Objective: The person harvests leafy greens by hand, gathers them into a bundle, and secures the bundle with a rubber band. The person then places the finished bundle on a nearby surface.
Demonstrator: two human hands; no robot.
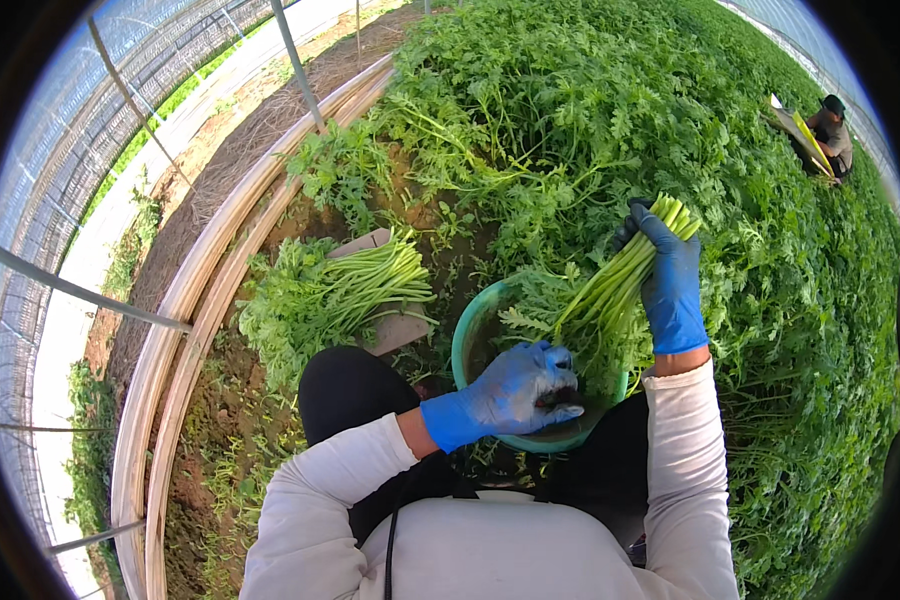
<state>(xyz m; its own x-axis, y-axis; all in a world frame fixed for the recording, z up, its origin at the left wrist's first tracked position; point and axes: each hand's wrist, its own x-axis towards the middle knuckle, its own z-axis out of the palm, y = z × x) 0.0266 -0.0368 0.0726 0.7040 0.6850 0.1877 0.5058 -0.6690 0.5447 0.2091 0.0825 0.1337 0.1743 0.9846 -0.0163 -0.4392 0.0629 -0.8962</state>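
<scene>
My right hand [664, 259], in a blue glove, grips a bunch of leafy green stems [604, 289]. The pale cut ends stick up past my fingers, and the lobed leaves hang down over a green basin [461, 345]. Over the basin's near part is my left hand [521, 386], gloved in blue with dirty fingers. Its fingers curl and the thumb stands apart; something dark, with a bit of red, shows between them, too shadowed to make out. Left of the basin, a pile of similar cut greens [345, 292] lies on a flat brownish board [397, 330], stems pointing right.
Dense leafy plants [540, 97] grow ahead and along the right. On the left, a long roll of pale plastic sheeting [172, 315] runs beside metal greenhouse poles [90, 289]. Another person [832, 139] crouches among the plants at far right. My dark-clad knee [352, 390] is near the pile.
</scene>
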